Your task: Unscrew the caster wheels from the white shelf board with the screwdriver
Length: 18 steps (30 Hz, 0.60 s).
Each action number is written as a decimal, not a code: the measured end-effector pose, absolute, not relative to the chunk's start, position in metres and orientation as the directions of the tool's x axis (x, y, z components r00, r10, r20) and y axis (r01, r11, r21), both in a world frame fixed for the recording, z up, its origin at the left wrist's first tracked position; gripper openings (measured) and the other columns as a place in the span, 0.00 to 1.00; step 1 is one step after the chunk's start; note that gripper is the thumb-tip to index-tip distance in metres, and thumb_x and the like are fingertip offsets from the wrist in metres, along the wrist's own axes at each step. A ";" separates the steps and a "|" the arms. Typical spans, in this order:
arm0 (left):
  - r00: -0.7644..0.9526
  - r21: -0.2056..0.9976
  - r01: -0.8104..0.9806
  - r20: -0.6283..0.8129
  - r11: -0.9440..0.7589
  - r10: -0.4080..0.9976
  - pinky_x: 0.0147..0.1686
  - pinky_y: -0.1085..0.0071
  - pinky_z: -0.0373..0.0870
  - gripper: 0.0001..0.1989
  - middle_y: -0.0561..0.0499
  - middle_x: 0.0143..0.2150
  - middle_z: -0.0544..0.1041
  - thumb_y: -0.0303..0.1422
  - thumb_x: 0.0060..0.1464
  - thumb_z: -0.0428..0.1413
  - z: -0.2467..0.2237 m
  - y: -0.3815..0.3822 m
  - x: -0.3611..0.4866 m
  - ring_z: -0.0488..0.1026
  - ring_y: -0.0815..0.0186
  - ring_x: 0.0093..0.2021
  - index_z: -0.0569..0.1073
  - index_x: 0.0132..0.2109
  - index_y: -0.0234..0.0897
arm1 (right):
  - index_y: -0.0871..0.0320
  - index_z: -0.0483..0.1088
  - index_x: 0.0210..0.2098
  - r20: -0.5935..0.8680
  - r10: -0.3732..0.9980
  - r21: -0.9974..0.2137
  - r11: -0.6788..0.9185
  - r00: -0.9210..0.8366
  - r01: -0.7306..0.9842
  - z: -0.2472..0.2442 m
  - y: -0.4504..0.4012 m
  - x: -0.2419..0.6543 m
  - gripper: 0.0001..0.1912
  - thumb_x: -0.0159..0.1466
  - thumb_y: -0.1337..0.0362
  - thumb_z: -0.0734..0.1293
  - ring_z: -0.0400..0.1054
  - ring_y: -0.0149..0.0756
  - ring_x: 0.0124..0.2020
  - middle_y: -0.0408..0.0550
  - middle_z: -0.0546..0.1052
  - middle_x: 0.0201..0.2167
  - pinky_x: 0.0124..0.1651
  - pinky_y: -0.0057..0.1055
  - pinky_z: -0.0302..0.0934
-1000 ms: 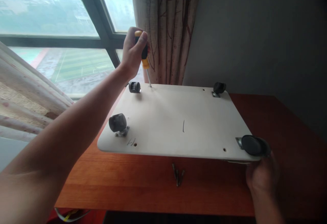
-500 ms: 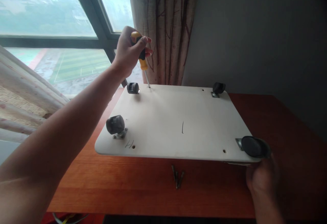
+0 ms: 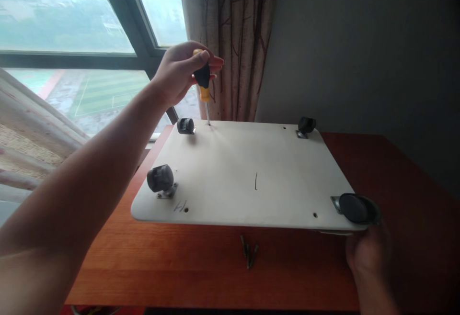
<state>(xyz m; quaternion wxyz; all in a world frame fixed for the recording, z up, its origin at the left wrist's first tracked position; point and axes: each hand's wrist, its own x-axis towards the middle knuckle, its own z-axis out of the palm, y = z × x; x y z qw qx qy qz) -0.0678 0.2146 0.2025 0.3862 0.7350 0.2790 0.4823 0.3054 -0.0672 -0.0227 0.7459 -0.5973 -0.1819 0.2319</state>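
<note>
Now the left hand (image 3: 181, 68) has loosened compared with a second ago, its fingers stretched straighter while the thumb pinches the yellow-and-black screwdriver (image 3: 201, 76) against them. The metal shaft ends at a hole (image 3: 209, 124) along the white, round-cornered board's (image 3: 233, 162) far edge. At the near right caster (image 3: 354, 208), the right hand's (image 3: 369, 253) finger state cannot be told. Screws (image 3: 247, 257) lie on the reddish wooden table (image 3: 161, 267).

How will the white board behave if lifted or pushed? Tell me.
The white board will probably stay stiff, since it looks flat and straight-edged. With its casters pointing up, it would likely slide rather than roll.
</note>
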 end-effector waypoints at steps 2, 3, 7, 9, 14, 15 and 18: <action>0.386 0.838 0.030 0.493 -0.545 0.779 0.51 0.44 0.73 0.11 0.51 0.42 0.81 0.43 0.51 0.64 0.203 0.215 -0.065 0.78 0.53 0.46 0.74 0.38 0.46 | 0.59 0.76 0.43 -0.011 0.558 -0.975 0.178 0.830 -0.133 -0.022 -0.067 0.305 0.16 0.58 0.59 0.67 0.70 0.35 0.38 0.45 0.77 0.39 0.40 0.31 0.62; 0.382 0.831 0.021 0.507 -0.556 0.773 0.49 0.44 0.74 0.14 0.49 0.41 0.81 0.42 0.50 0.65 0.203 0.215 -0.064 0.79 0.54 0.43 0.74 0.38 0.40 | 0.59 0.76 0.43 -0.003 0.556 -0.976 0.180 0.831 -0.124 -0.022 -0.068 0.304 0.15 0.59 0.59 0.67 0.70 0.35 0.39 0.45 0.77 0.39 0.40 0.31 0.63; 0.282 0.774 0.032 0.600 -0.632 0.749 0.41 0.54 0.76 0.18 0.48 0.35 0.80 0.40 0.49 0.68 0.197 0.221 -0.057 0.77 0.63 0.31 0.67 0.35 0.37 | 0.59 0.75 0.42 0.040 0.554 -0.976 0.201 0.832 -0.086 -0.022 -0.068 0.304 0.14 0.60 0.59 0.67 0.70 0.35 0.39 0.45 0.76 0.37 0.41 0.32 0.63; 0.195 0.744 0.069 0.643 -0.664 0.741 0.38 0.57 0.75 0.19 0.53 0.29 0.77 0.40 0.51 0.67 0.193 0.225 -0.055 0.74 0.65 0.28 0.63 0.35 0.41 | 0.59 0.75 0.42 0.052 0.566 -0.974 0.212 0.823 -0.084 -0.022 -0.068 0.304 0.13 0.60 0.59 0.67 0.70 0.34 0.38 0.44 0.76 0.37 0.41 0.32 0.62; 0.118 0.726 0.122 0.667 -0.677 0.736 0.30 0.64 0.72 0.16 0.58 0.25 0.69 0.42 0.53 0.64 0.186 0.234 -0.055 0.68 0.67 0.23 0.64 0.38 0.45 | 0.61 0.75 0.42 0.061 0.586 -0.970 0.226 0.808 -0.091 -0.019 -0.069 0.303 0.14 0.59 0.60 0.68 0.67 0.31 0.33 0.43 0.75 0.34 0.36 0.29 0.59; 0.135 0.737 0.103 0.655 -0.668 0.743 0.29 0.64 0.71 0.14 0.57 0.26 0.69 0.42 0.55 0.62 0.187 0.235 -0.055 0.68 0.67 0.23 0.66 0.41 0.46 | 0.61 0.75 0.42 0.054 0.586 -0.970 0.223 0.809 -0.097 -0.019 -0.069 0.303 0.14 0.59 0.60 0.69 0.66 0.30 0.31 0.43 0.74 0.33 0.34 0.28 0.57; 0.198 0.767 0.063 0.617 -0.638 0.761 0.30 0.63 0.70 0.12 0.54 0.29 0.71 0.41 0.58 0.56 0.190 0.238 -0.058 0.70 0.64 0.27 0.69 0.49 0.47 | 0.62 0.76 0.42 0.046 0.596 -0.971 0.215 0.802 -0.104 -0.018 -0.070 0.303 0.15 0.59 0.59 0.69 0.60 0.26 0.25 0.42 0.74 0.31 0.27 0.26 0.52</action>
